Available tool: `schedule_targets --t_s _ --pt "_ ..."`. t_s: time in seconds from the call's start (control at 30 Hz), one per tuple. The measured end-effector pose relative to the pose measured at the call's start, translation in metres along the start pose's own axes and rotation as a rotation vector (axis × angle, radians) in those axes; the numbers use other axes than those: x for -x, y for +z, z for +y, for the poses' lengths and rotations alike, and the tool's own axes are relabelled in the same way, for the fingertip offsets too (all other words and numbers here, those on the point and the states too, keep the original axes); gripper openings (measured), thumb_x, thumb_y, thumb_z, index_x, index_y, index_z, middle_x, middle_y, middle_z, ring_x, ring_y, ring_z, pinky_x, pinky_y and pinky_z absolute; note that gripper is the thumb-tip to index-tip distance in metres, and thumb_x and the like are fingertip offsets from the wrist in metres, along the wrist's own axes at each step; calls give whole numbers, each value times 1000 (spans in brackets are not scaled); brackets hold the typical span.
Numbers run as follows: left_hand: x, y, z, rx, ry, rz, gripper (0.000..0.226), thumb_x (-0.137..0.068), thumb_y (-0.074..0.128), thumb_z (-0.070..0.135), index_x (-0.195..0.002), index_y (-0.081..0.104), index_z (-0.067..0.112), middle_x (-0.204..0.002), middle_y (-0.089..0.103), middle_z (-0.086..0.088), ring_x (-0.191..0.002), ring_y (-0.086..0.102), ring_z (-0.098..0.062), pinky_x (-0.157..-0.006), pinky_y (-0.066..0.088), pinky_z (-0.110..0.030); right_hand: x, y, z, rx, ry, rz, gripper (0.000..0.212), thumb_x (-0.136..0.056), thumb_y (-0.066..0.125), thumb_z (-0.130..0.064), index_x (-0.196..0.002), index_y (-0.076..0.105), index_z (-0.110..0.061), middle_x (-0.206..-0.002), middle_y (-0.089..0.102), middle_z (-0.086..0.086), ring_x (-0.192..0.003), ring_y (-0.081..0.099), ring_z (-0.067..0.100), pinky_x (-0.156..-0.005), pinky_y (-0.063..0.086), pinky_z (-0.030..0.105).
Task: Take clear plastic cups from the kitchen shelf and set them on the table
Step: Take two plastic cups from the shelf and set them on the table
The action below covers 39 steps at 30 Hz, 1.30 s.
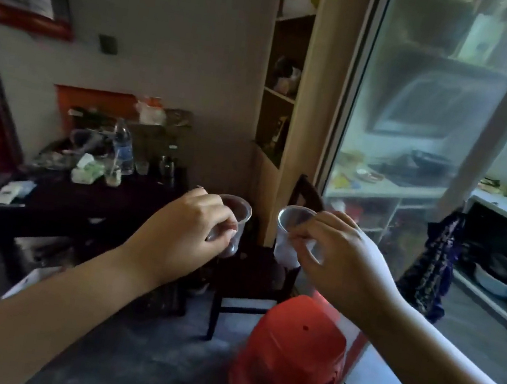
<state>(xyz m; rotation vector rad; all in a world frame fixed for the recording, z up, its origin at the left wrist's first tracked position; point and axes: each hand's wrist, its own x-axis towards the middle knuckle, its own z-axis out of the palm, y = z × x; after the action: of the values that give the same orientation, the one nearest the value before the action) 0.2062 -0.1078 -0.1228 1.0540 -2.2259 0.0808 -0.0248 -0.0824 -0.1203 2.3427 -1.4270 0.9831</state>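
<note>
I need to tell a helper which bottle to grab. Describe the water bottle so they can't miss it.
Find the dark table on the left against the wall. In the clutter at its back stands the water bottle: clear plastic, upright, with a blue label, the tallest thing among the low items around it.

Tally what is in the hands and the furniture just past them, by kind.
Clear plastic cups: 2, one in the left hand at, one in the right hand at
Dark wooden chairs: 1
Red plastic stools: 1
Dark tables: 1
Total: 5
</note>
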Motion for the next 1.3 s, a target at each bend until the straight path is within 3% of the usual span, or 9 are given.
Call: schedule_targets --t_s 0.1,0.27,0.43,0.6,0.77,1.0,1.17,1.3 --pt "19 -17 -48 -42 -96 5 7 -83 61 19 -78 63 23 -73 53 17 -78 44 -3 -67 35 -12 -34 47 -24 -54 -57 -48 7 -82 64 -24 -88 66 -25 -94 64 -12 -90 49 7 -70 39 19" --pt "45 -32 -117 -112 -233 21 7 -81 63 17 -78 63 23 -75 56 14 -79 46 -5 -68 41 -22 -87 115 -46 -157 -183 -136 7 -83 58 -29 -87 64 -27 -87 60 -15 -88 51 9 -64 44 23" --pt "43 -24 -175 -173 -304 24 5 -79 65 13 -77 65 17 -75 60 6 -77 47 -14 -68 35 -20 -133 188 -46 -216 -261 -199 12 -85 56 -30 -92 65 -27 -87 63 -15 -88 47 5 -67 40 19" --pt "10 11 -234 -195 -348 -22 2 -82 62 14 -81 64 15 -76 60 3 -78 47 -14 -68 34 -19 -179 255 -18 -314 -313 -224 22 -86 46 -35 -93 66 -26 -85 65 -11 -89 49 9 -65 45 24" --pt "-46 47 -303 -191 -388 -95 5 -83 61 14 -85 64 17 -79 60 6 -79 44 -9 -69 34 -12 -236 320 35 -353 -312 -275 16 -87 55 -26 -100 63 -28 -93 64 -12 -96 48 7 -72 46 24" --pt "-100 87 -388 -166 -436 -106 5 -85 59 15 -87 64 13 -85 62 2 -84 50 -16 -74 39 -23 -315 406 80 -417 -357 -355 19 -87 52 -33 -103 62 -29 -97 64 -13 -99 49 7 -78 47 27" --pt "-114 106 -456 -153 -475 -103 13 -89 54 20 -92 65 14 -87 61 4 -86 48 -13 -77 32 -16 -356 464 88 -464 -357 -383 12 -86 57 -31 -95 65 -29 -90 64 -14 -94 49 6 -72 48 27" --pt "-125 124 -523 -136 -464 -115 15 -91 52 21 -95 65 15 -89 61 6 -89 47 -11 -79 35 -18 -389 517 91 -469 -331 -382 15 -85 56 -32 -94 67 -28 -87 65 -14 -93 50 6 -72 46 22"
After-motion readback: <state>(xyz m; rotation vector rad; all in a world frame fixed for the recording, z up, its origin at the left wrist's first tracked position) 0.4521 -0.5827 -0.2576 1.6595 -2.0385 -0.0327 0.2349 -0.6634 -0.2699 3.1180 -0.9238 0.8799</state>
